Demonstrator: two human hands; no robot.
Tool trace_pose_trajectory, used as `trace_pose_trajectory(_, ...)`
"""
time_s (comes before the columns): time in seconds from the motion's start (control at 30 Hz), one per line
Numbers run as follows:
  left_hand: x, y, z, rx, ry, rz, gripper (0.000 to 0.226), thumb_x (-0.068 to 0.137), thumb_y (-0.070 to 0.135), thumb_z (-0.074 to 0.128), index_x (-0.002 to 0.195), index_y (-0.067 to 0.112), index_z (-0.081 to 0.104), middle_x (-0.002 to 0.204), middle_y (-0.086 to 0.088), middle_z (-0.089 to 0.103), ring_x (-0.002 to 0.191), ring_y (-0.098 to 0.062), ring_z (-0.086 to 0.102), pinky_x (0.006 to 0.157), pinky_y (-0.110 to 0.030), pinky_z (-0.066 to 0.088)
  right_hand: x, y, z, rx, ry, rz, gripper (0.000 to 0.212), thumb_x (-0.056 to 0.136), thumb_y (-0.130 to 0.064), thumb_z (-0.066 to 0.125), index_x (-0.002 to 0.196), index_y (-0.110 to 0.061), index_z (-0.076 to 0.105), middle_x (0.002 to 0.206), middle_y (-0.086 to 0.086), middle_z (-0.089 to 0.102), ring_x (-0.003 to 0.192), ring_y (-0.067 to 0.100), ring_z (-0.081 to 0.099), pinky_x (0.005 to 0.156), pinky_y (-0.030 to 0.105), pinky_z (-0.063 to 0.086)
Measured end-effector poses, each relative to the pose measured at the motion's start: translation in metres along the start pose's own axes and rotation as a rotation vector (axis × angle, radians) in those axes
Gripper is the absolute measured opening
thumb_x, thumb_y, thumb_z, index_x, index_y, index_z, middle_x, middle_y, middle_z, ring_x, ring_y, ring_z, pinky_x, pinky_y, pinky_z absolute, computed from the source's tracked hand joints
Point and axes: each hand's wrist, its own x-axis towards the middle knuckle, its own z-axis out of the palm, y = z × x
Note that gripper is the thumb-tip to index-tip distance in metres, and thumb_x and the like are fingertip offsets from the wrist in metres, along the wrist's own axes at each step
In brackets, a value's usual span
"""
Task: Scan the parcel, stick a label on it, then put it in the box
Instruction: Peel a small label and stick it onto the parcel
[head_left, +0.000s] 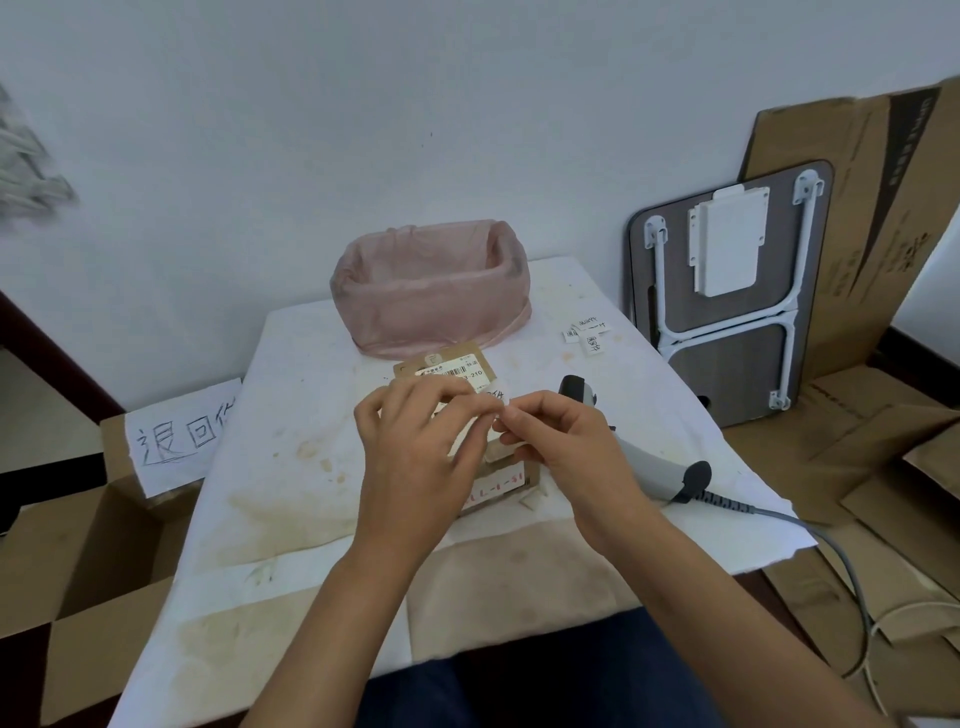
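**Both hands pinch a label over the parcel**

Both forearms reach in from below and meet over the middle of the counter. The left hand is curled, knuckles up, its fingertips closed on a small white label. The right hand comes in from the side, its grip also pinched shut on the label's edge. Beneath them the brown parcel lies flat on the counter. The scanner lies just right of it. A brown box stands open at the left.
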Motion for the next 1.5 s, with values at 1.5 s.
trace_pose_trajectory(1.5,0.006,0.01,-0.011,-0.753,-0.302,-0.652,0.01,0.086,0.028,0.072,0.084,0.036,0.077,0.087,0.016,0.075,0.09,0.003,0.066,0.074,-0.012,0.05,-0.01,-0.002,0.0,-0.176,0.129,-0.208,0.006,0.083,-0.016,0.072,0.086,-0.011,0.07,0.08,0.005,0.073,0.08,0.023,0.07,0.081,0.043,0.059)
